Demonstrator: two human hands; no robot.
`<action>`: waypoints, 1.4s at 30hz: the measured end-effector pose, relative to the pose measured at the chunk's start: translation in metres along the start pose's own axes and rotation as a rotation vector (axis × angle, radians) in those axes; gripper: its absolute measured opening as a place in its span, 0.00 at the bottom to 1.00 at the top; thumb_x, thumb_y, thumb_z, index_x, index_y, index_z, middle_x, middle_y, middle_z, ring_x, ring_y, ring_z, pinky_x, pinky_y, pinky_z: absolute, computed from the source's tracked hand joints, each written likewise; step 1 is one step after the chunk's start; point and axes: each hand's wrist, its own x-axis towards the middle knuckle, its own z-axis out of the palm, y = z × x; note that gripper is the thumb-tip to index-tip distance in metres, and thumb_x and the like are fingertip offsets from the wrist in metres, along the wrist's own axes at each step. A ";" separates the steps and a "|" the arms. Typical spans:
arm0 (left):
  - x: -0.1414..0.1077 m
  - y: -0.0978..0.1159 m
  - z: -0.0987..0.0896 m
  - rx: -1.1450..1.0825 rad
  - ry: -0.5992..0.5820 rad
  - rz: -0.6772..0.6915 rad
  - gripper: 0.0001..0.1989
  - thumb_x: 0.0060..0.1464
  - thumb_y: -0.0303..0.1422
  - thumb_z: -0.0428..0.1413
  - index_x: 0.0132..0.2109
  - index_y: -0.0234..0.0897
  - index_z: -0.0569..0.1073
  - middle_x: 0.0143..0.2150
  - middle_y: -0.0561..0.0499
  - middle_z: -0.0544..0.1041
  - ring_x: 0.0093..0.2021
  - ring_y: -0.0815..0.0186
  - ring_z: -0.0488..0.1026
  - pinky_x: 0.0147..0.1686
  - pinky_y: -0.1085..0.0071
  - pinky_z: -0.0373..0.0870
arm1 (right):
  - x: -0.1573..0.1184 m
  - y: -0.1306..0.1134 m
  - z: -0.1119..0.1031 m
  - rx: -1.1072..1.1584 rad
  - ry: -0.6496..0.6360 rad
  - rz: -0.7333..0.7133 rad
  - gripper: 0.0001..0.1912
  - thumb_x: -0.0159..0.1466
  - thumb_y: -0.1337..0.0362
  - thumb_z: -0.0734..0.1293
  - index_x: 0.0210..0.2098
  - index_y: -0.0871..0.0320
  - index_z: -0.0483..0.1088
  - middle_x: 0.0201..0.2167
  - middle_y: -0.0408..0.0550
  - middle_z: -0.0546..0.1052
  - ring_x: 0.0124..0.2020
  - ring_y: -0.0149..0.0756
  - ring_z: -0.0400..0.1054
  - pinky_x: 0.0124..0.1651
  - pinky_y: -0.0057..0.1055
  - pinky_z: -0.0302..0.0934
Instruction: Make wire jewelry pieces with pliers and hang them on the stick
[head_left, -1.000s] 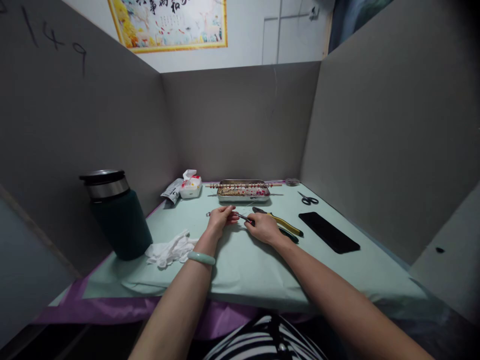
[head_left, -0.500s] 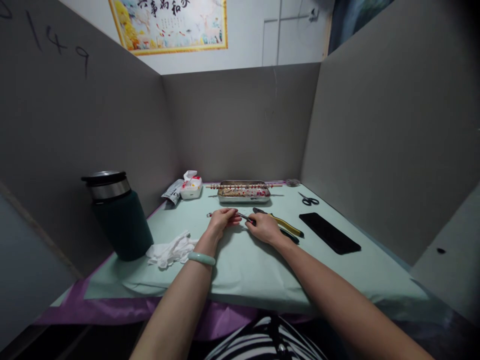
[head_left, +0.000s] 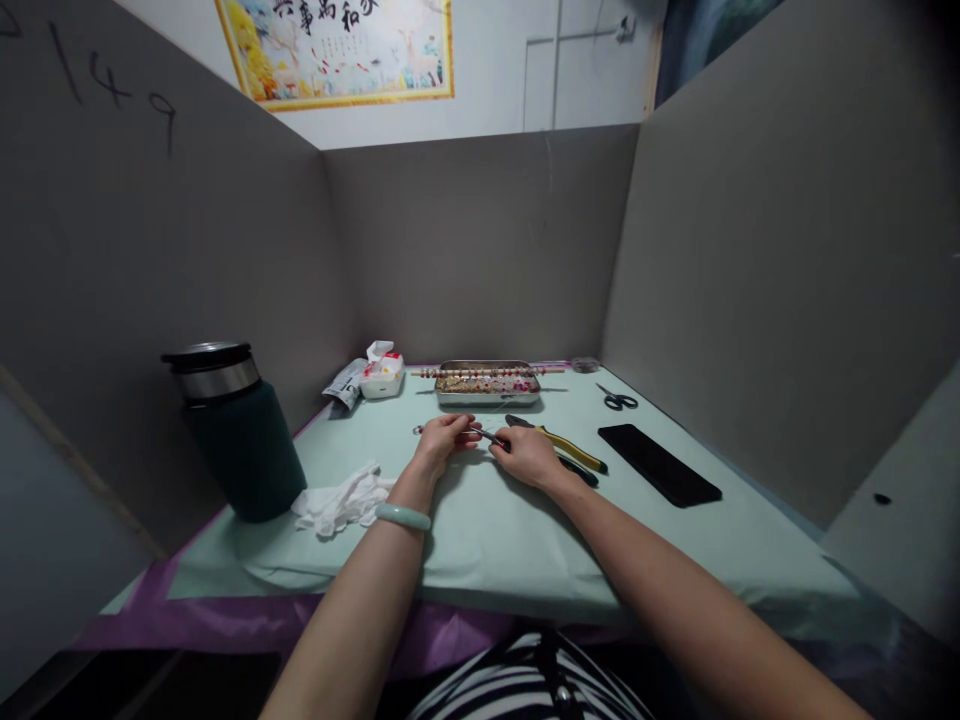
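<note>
Over the middle of the green cloth, my left hand (head_left: 447, 441) pinches a small beaded piece (head_left: 418, 430), whose end sticks out to the left of the fingers. My right hand (head_left: 527, 455) is closed round a slim dark metal tool (head_left: 489, 436); its tip reaches to my left fingertips. What exactly the tip grips is too small to tell. Yellow-and-black pliers (head_left: 574, 450) lie just behind and right of my right hand, partly covered by it. Behind both hands stands a metal tray (head_left: 487, 399) of small beads, with a beaded stick (head_left: 551, 371) lying across it.
On the left are a dark green bottle (head_left: 244, 440), crumpled white tissue (head_left: 341, 505), a tissue pack (head_left: 383, 374) and a silvery packet (head_left: 346, 386). Scissors (head_left: 618, 401) and a black phone-like slab (head_left: 660, 465) lie on the right. Grey partitions (head_left: 480, 250) enclose the table.
Both hands hold nearly the same place; my right hand has shifted very slightly left. A thin pale strand now shows behind the fingers, near the tray.
</note>
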 end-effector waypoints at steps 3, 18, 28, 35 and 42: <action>0.000 -0.001 0.000 0.018 -0.026 0.016 0.08 0.51 0.32 0.59 0.36 0.29 0.74 0.38 0.41 0.78 0.28 0.68 0.75 0.26 0.74 0.72 | 0.000 -0.001 -0.001 -0.001 -0.007 0.023 0.15 0.62 0.55 0.58 0.38 0.54 0.74 0.34 0.48 0.78 0.35 0.37 0.69 0.31 0.29 0.50; -0.001 0.000 0.000 0.105 -0.028 0.015 0.08 0.54 0.30 0.55 0.39 0.28 0.73 0.42 0.39 0.77 0.28 0.69 0.75 0.26 0.74 0.71 | -0.001 -0.002 0.001 -0.020 0.001 -0.025 0.14 0.62 0.56 0.58 0.37 0.54 0.73 0.35 0.47 0.77 0.35 0.36 0.68 0.32 0.29 0.49; 0.003 -0.007 0.000 0.098 0.008 0.005 0.07 0.52 0.29 0.56 0.37 0.28 0.73 0.38 0.40 0.78 0.25 0.69 0.74 0.24 0.75 0.71 | 0.000 0.000 0.009 -0.060 -0.023 -0.011 0.15 0.62 0.56 0.57 0.38 0.54 0.73 0.35 0.48 0.77 0.36 0.38 0.69 0.33 0.29 0.50; 0.003 -0.008 0.003 0.089 0.037 0.003 0.04 0.53 0.26 0.54 0.35 0.27 0.73 0.35 0.40 0.78 0.23 0.70 0.73 0.24 0.74 0.71 | 0.000 -0.002 0.008 -0.116 -0.036 -0.029 0.14 0.62 0.58 0.58 0.38 0.54 0.73 0.36 0.49 0.77 0.38 0.39 0.69 0.36 0.30 0.53; 0.005 -0.010 0.001 -0.026 0.046 -0.022 0.03 0.51 0.25 0.56 0.33 0.27 0.72 0.32 0.41 0.78 0.24 0.68 0.74 0.26 0.72 0.73 | 0.000 -0.001 0.006 -0.110 0.011 -0.024 0.14 0.62 0.59 0.59 0.38 0.54 0.74 0.37 0.49 0.77 0.38 0.38 0.69 0.36 0.29 0.52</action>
